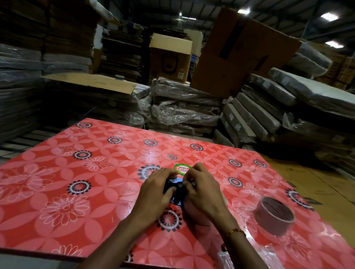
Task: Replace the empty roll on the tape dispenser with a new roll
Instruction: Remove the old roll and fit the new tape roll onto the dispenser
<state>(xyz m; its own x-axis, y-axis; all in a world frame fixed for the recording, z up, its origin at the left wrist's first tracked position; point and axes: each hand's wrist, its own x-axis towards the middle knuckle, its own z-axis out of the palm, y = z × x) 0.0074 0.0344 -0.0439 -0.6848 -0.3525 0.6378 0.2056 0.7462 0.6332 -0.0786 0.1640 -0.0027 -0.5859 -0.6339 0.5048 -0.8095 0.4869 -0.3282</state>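
Note:
A dark tape dispenser (176, 192) lies near the middle of the red flowered table (64, 179), mostly hidden by both hands. My left hand (157, 188) grips its left side. My right hand (200, 190) closes over its right side, fingers curled on top. Under my right palm a pale, see-through roll (197, 214) shows dimly, touching the dispenser. A brown cardboard roll core (275, 215) stands on end on the table to the right, apart from both hands.
A crumpled clear plastic wrapper (268, 260) lies at the table's near right edge. Flat cardboard (326, 186) lies beyond the right edge. Wrapped bundles (184, 111) and cardboard boxes (241, 50) are stacked behind the table.

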